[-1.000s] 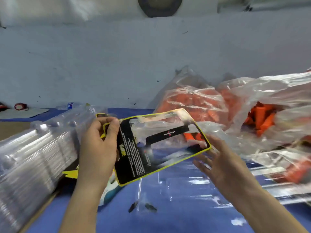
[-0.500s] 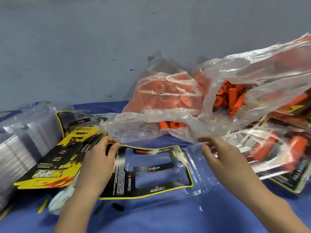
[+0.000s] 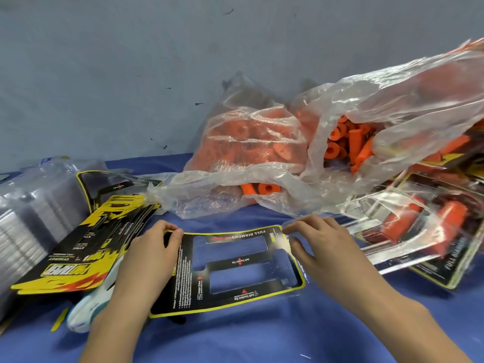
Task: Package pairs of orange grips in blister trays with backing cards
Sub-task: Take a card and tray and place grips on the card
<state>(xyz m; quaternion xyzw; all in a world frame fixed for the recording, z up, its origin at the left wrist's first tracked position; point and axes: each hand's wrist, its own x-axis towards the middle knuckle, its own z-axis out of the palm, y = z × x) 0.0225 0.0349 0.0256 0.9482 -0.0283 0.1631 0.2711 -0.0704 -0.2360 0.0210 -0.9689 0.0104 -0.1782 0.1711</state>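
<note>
Now, starting at the far left, a stack of clear blister trays [image 3: 31, 213] lies on its side on the blue table [image 3: 262, 341], handy for the next pull; just right of it a fan of yellow-and-black backing cards [image 3: 86, 247] leans on the stack, again within easy reach. Moving in, the left hand [image 3: 146, 260] pinches the far-left corner of the black windowed card [image 3: 235, 271], thumb and fingers curled onto its edge; the card lies flat on the near middle of the table, seemingly on a clear tray I can barely make out; I'd judge it is being squared up so the two windows sit over the pockets. On the right edge, the right hand [image 3: 314, 247] has its fingers bent at the far-right corner, fingertips together on what looks like the card or clear plastic edge; which one, I cannot tell. Beyond the card, loose orange grips [image 3: 345, 145] sit in open plastic bags [image 3: 262, 153] at the far middle and right, mouths facing the hands; free blue cloth lies between card and bags, and more on the near side. Far right, a finished pack [image 3: 419, 237] with two grips rests close to the right hand, so that side is tight.
</note>
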